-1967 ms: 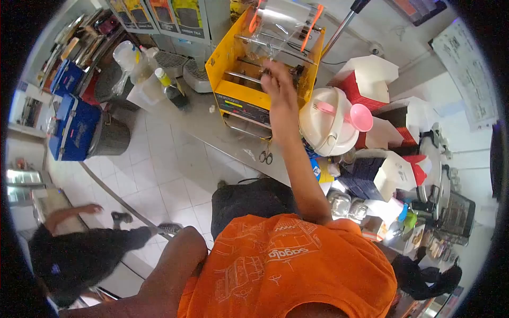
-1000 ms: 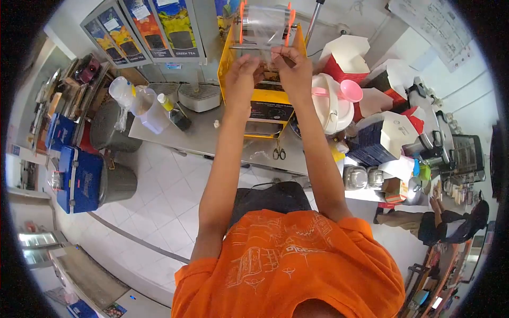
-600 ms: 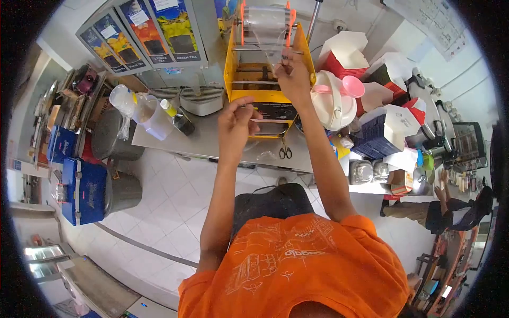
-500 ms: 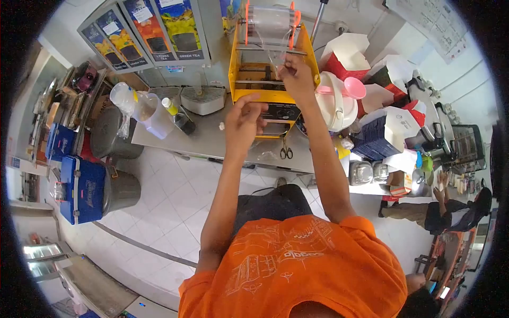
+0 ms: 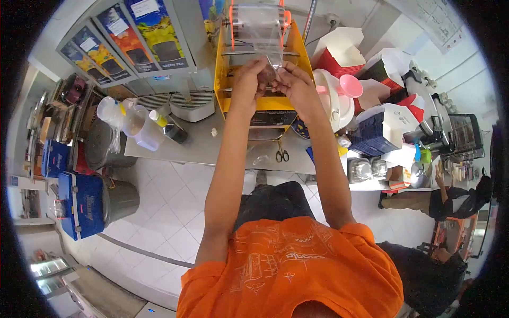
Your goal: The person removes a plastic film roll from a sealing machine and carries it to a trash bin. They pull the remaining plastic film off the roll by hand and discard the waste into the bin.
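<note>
A roll of clear plastic film (image 5: 258, 24) sits between orange-red end discs at the top of a yellow sealing machine (image 5: 302, 53). Its loose end hangs down to my fingers. My left hand (image 5: 248, 79) is closed on the film's edge from the left. My right hand (image 5: 297, 85) pinches the same film from the right, close beside the left. Both hands are over the machine's open frame, above its dark front panel (image 5: 271, 118). The fingertips partly hide the film's end.
Black-handled scissors (image 5: 282, 156) hang at the counter's front edge. To the right are a white tub (image 5: 339, 108), a pink scoop (image 5: 350, 86) and stacked paper boxes (image 5: 374, 132). A dark-capped bottle (image 5: 175, 133) and plastic cups (image 5: 146, 127) stand left. Another person (image 5: 450, 201) stands far right.
My left hand has moved up from in front of the machine to the film. My right hand has come slightly lower, and both hands are now together at the film's end.
</note>
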Available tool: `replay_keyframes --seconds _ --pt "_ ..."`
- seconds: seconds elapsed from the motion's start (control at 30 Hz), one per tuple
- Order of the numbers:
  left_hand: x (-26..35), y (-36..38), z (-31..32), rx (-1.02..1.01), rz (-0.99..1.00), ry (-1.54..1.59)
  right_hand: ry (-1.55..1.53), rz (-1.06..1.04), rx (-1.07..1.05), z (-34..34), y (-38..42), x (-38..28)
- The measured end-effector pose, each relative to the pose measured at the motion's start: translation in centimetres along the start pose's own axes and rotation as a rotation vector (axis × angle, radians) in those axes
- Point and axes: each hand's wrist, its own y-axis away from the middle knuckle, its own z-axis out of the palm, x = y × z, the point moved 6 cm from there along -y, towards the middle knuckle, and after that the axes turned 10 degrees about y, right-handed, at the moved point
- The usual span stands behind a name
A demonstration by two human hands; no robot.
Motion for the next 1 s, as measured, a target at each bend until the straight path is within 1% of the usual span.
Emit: replay_keyframes --seconds 0.07,0.1,0.13,0.17,0.2,0.23,0.27,0.3,0.33,0.4,0.43,0.5,0.53,0.57,0.6,0.63,0.67,0.7,0.8,0.87,0.9,0.93,0.97,1.0 --pt "0.7 0.0 -0.3 0.089 0.228 -0.024 0.048 0.003 0.019 -0.2 -0.1 0.4" --pt "0.8 -0.1 -1.0 0.119 0.315 -0.064 0.197 -0.11 0.062 -0.4 0.0 0.1" --pt "0.6 0.4 -0.8 0.127 0.303 -0.069 0.343 -0.217 0.104 -0.4 0.1 -0.2" --pt "1.8 1.7 0.0 0.148 0.438 -0.208 0.317 -0.226 0.143 -0.5 -0.1 0.1" --pt "2.9 2.9 0.7 0.17 0.57 -0.348 0.311 -0.206 0.141 -0.2 -0.2 0.3" --pt "3.1 3.3 0.7 0.183 0.553 -0.356 0.278 -0.269 0.149 0.2 -0.3 -0.3" --pt "3.3 3.5 0.6 0.198 0.527 -0.478 0.246 -0.333 0.156 0.4 -0.3 -1.0" --pt "3.4 3.7 0.6 0.213 0.497 -0.601 0.248 -0.277 0.144 0.5 -0.5 -1.1" --pt "3.3 3.7 0.7 0.224 0.482 -0.609 0.24 -0.26 0.141 0.3 -0.9 -0.6" --pt "3.0 4.1 0.5 0.304 0.494 -0.665 0.392 -0.205 0.194 -0.3 -1.4 0.6" --pt "2.5 4.1 0.1 0.317 0.477 -0.669 0.389 -0.185 0.187 -0.4 -1.6 1.1" --pt "1.6 4.3 -0.9 0.411 0.436 -0.686 0.538 -0.258 0.24 -0.8 -1.4 1.1" --pt "1.2 4.1 -1.2 0.426 0.423 -0.687 0.613 -0.302 0.263 -0.9 -1.5 1.0" --pt "1.2 4.0 -1.3 0.451 0.464 -0.747 0.716 -0.379 0.28 -0.8 -1.6 0.9" --pt "1.2 4.1 -1.4 0.472 0.506 -0.808 0.716 -0.365 0.268 -1.0 -1.6 1.3" --pt "0.8 4.1 -2.0 0.495 0.4 -0.821 0.715 -0.328 0.249 -1.1 -1.4 1.7" --pt "0.6 4.1 -2.1 0.503 0.384 -0.822 0.714 -0.291 0.231 -1.2 -1.5 2.2" --pt "0.3 4.0 -2.4 0.527 0.339 -0.792 0.793 -0.361 0.228 -1.0 -1.6 1.9" --pt "-0.3 3.4 -2.9 0.56 0.263 -0.704 0.751 -0.291 0.238 -1.2 -1.8 2.1" --pt "-0.1 3.1 -3.1 0.581 0.341 -0.676 0.794 -0.297 0.259 -1.4 -2.0 2.0" --pt "-0.2 2.8 -3.1 0.584 0.33 -0.679 0.837 -0.282 0.248 -1.4 -2.2 2.0" --pt "-0.1 2.5 -3.1 0.587 0.363 -0.712 0.881 -0.268 0.237 -1.3 -2.4 2.0" --pt "0.1 2.3 -3.0 0.588 0.397 -0.744 0.881 -0.259 0.235 -1.4 -2.4 2.4" --pt "-0.1 2.2 -3.4 0.59 0.389 -0.746 0.882 -0.241 0.244 -1.4 -2.5 2.8"
